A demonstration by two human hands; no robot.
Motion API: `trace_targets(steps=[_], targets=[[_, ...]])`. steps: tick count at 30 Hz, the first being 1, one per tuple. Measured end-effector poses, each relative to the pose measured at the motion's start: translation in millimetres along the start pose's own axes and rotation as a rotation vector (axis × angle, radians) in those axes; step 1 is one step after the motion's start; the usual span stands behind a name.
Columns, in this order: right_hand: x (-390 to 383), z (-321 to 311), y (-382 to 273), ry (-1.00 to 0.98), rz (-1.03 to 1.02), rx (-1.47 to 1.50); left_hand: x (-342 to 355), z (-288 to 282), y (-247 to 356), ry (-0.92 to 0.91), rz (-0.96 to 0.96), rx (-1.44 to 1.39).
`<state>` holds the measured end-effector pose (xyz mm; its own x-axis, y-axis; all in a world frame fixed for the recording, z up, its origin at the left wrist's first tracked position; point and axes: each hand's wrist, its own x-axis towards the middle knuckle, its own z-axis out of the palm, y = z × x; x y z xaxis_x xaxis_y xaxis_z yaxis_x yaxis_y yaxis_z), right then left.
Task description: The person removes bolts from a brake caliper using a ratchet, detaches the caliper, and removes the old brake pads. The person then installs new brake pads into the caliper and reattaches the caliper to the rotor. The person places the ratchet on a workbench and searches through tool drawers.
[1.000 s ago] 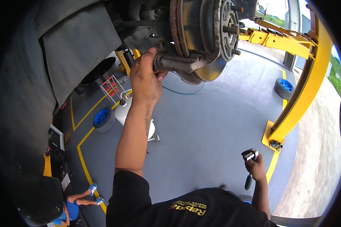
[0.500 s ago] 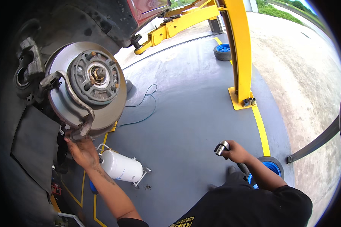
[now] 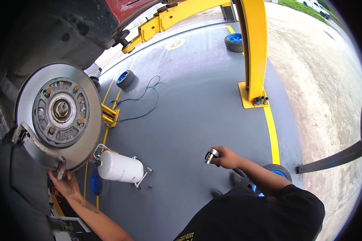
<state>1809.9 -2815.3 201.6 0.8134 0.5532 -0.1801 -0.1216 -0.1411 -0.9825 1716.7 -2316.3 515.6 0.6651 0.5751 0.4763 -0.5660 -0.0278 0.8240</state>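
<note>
A worn brake disc (image 3: 84,116) with a studded hub (image 3: 62,110) hangs at the left. The caliper bracket (image 3: 38,146) curves over its lower left edge. My left hand (image 3: 66,184) reaches up to the bracket's lower end, fingers closed about it and partly hidden behind the metal. Away from the car, my right hand (image 3: 228,157) is wrapped round a tool with a shiny silver socket (image 3: 210,155) pointing down and left. Most of that tool is hidden in my fist.
A yellow lift post (image 3: 255,52) stands ahead, its arm (image 3: 161,22) reaching under the red car. A white wheeled tank (image 3: 121,166) stands below the disc. A hose (image 3: 157,96) lies on the grey floor. Blue-rimmed wheels (image 3: 125,79) lie about, one beside my legs.
The view has shifted, so the disc appears lower and further left. My left hand stays at the bracket's lower end. My right hand still holds the tool.
</note>
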Motion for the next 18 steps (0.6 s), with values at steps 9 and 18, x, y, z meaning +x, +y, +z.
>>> trace_targets(steps=[9, 18], targets=[[-9, 132, 16, -0.232, -0.009, -0.328, -213, -98, -21, -0.102, -0.201, 0.609], [-171, 429, 35, -0.699, -0.133, -0.459, -669, -379, 77, -0.158, -1.214, 0.951]])
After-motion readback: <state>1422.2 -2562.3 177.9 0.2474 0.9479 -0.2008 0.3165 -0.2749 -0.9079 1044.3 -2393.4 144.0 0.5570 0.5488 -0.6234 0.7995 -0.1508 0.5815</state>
